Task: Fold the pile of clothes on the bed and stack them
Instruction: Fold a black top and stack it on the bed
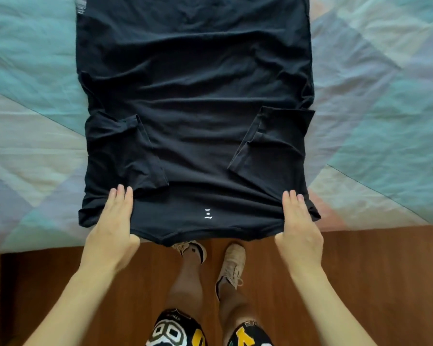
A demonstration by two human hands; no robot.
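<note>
Nearest you: your patterned shorts (175,330), bare legs and two pale shoes (231,264) on the wooden floor (360,270), at the edge of the bed (385,96).

Item, left hand (113,226): fingers (121,196) straight and flat on top of the shirt at the near left corner, thumb tucked under the collar edge, so the cloth is pinched between thumb and palm.

Item, right hand (299,228): same hold at the near right corner, fingers laid straight on the cloth, thumb beneath the edge.

Item, black shirt (195,96): spread lengthwise on the quilt, collar end toward you and slightly overhanging the bed's edge, white neck label (207,214) between your hands. Both sleeves (268,141) are already turned inward onto the body. The far hem runs out of view at the top.

Step in hand, as judged: side folds done, the lengthwise fold is about to begin.

Next move calls for: lifting both corners together, carrying the collar end evenly toward the far hem, keeping the sleeves tucked, then smoothing the creases. No pile or stack shows here.
</note>
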